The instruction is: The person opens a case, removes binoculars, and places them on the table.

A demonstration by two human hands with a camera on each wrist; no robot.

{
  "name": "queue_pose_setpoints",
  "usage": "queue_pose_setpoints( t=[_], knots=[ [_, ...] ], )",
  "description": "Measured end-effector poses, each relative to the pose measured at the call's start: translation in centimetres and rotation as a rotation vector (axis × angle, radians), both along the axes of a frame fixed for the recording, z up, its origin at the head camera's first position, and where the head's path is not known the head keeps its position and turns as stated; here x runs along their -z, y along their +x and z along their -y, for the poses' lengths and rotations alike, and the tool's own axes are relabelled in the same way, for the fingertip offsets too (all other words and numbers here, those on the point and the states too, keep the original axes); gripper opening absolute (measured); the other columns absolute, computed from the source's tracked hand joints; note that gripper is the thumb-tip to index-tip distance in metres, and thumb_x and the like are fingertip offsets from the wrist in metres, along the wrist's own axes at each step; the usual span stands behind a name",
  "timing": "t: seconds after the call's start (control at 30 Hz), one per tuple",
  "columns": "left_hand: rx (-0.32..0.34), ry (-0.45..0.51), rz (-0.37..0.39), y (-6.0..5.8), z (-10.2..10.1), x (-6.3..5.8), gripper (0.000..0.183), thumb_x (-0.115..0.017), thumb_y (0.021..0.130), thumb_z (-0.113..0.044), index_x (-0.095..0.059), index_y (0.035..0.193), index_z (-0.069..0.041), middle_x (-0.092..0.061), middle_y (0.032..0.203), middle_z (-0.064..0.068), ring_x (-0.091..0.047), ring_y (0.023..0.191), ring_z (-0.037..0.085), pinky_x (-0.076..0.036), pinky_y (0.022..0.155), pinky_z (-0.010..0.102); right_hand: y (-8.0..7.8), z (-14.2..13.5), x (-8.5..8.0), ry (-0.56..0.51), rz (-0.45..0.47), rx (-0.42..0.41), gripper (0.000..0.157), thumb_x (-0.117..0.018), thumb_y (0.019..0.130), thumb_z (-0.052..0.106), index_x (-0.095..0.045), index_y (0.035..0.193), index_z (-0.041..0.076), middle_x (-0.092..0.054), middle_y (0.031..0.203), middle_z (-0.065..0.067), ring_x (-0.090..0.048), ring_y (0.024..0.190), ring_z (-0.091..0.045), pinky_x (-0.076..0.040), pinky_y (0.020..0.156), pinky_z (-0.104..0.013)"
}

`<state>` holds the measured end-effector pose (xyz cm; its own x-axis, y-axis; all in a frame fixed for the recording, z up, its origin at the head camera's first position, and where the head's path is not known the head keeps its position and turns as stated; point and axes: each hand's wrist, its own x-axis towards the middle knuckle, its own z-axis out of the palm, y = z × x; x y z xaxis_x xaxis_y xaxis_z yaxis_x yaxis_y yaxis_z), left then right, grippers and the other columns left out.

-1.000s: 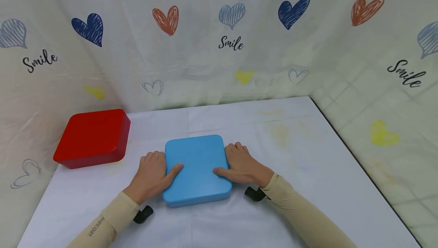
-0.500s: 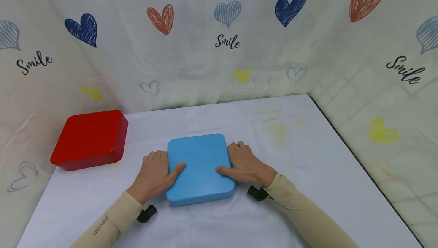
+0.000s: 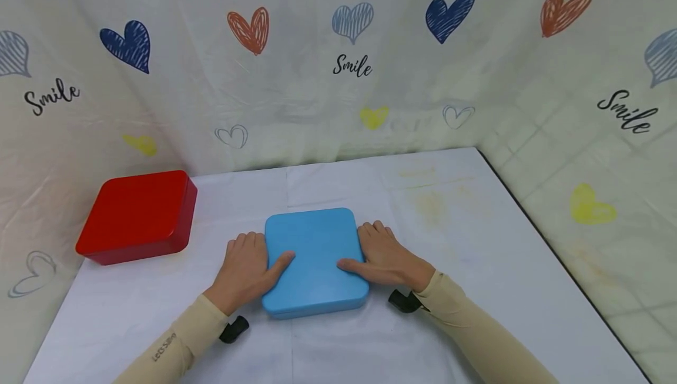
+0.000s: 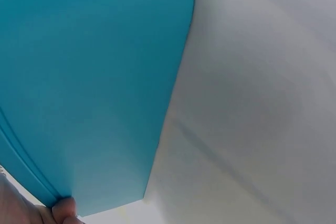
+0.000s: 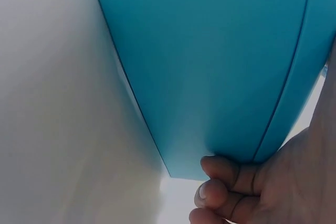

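Observation:
A light blue box [image 3: 317,284] with rounded corners lies flat on the white table in the head view. My left hand [image 3: 247,269] grips its left side, thumb laid over the top and fingers along the side wall. On the opposite side my right hand [image 3: 388,257] holds it the same way. In the left wrist view the blue side wall [image 4: 94,93] has a seam near its top edge, and only a few fingertips [image 4: 64,209] show. Curled fingers [image 5: 220,170] press against the wall in the right wrist view. The inside of the box is hidden.
A red box [image 3: 140,213] of similar shape sits at the table's left back. Behind the white table [image 3: 433,337] hangs a pale curtain [image 3: 301,96] printed with hearts and "Smile". The table's dark right edge [image 3: 555,254] runs along the curtain there.
Both hands have slid the blue box slightly to the right along the table, keeping the same hold. The view has shifted a little, so the red box appears slightly farther left.

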<state>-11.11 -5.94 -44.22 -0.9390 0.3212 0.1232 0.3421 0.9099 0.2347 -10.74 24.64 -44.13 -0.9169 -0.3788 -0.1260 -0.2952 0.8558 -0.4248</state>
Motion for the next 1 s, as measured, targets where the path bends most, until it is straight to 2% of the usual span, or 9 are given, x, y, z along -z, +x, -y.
queue_pose_setpoints(
  t=[0.73, 1.0],
  knots=[
    [0.002, 0.019, -0.009, -0.07, -1.00, 0.26, 0.059, -0.061, 0.095, -0.060, -0.057, 0.093, -0.001, -0.050, 0.076, 0.007, -0.047, 0.076, 0.021, -0.036, 0.074, 0.037, 0.11, -0.83, -0.25, 0.033, -0.009, 0.008, 0.081, -0.057, 0.094, 0.067, -0.052, 0.136, -0.001, -0.059, 0.112, -0.007, -0.045, 0.108, -0.023, -0.037, 0.095, -0.044],
    [0.012, 0.025, -0.056, -0.05, -0.98, 0.13, 0.058, -0.062, 0.095, -0.059, -0.056, 0.088, -0.002, -0.047, 0.073, 0.007, -0.045, 0.073, 0.021, -0.034, 0.071, 0.036, 0.07, -0.87, -0.23, 0.040, -0.017, 0.005, 0.079, -0.057, 0.094, 0.066, -0.053, 0.134, -0.002, -0.057, 0.108, -0.007, -0.043, 0.103, -0.022, -0.036, 0.092, -0.042]
  ],
)
